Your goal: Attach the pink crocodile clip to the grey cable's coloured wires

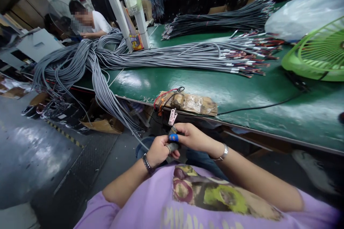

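Observation:
My left hand (159, 151) is closed around a grey cable (143, 145), which runs down to it from the hanging part of the cable bundle. My right hand (191, 136) touches the left one, thumb and finger pinched together; what lies between them is too small to make out. A blue wrap (173, 137) covers part of the right thumb, and grey covers show on fingers of both hands. Just above the fingertips, a pink clip (172, 117) is at the table edge, beside a taped wooden block (192, 103) with red and black wires.
Grey cables (166, 57) with stripped, coloured ends lie across the green table (150, 82). Behind them are a black cable bundle (215, 21) and a white plastic bag (303, 12). A green fan (319, 52) stands right. Another person (96, 23) sits far left, beyond a white post (114, 7).

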A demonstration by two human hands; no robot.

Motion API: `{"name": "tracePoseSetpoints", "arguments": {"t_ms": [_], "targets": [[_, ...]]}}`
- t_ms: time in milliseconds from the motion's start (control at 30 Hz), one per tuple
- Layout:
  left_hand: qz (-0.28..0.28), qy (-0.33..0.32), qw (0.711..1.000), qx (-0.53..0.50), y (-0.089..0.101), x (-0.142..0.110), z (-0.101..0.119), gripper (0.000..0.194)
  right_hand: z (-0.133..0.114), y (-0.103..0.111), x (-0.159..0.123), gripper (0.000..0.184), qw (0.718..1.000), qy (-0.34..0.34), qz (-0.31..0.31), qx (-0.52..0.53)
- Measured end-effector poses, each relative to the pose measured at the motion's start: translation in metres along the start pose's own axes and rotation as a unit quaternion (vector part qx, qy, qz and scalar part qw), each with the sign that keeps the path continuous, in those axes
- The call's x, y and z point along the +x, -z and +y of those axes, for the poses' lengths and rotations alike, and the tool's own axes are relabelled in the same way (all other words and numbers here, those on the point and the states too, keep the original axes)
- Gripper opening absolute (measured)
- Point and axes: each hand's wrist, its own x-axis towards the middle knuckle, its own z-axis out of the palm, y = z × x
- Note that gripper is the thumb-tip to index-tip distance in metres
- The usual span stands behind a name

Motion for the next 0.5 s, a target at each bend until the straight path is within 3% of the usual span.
{"name": "tracePoseSetpoints", "arguments": {"t_ms": [133, 233, 400, 500], "targets": [[0.088, -0.034, 0.993, -0.071, 0.001, -0.002, 0.000, 0.034, 0.012, -0.003, -0.007, 0.039, 0.993, -0.015, 0.052, 0.105], [0.120, -0.057, 0.986, -0.101, -0.001, -0.002, -0.001, 0.035, 0.019, -0.013, -0.014, 0.041, 0.976, -0.046, 0.081, 0.197], [0.110, -0.056, 0.988, -0.093, -0.003, 0.000, -0.002, 0.037, 0.021, -0.033, -0.018, 0.029, 0.946, -0.061, 0.179, 0.263], [0.057, -0.055, 0.996, -0.045, 0.002, 0.000, -0.001, 0.036, 0.018, -0.034, -0.015, 0.029, 0.946, -0.064, 0.165, 0.270]]}}
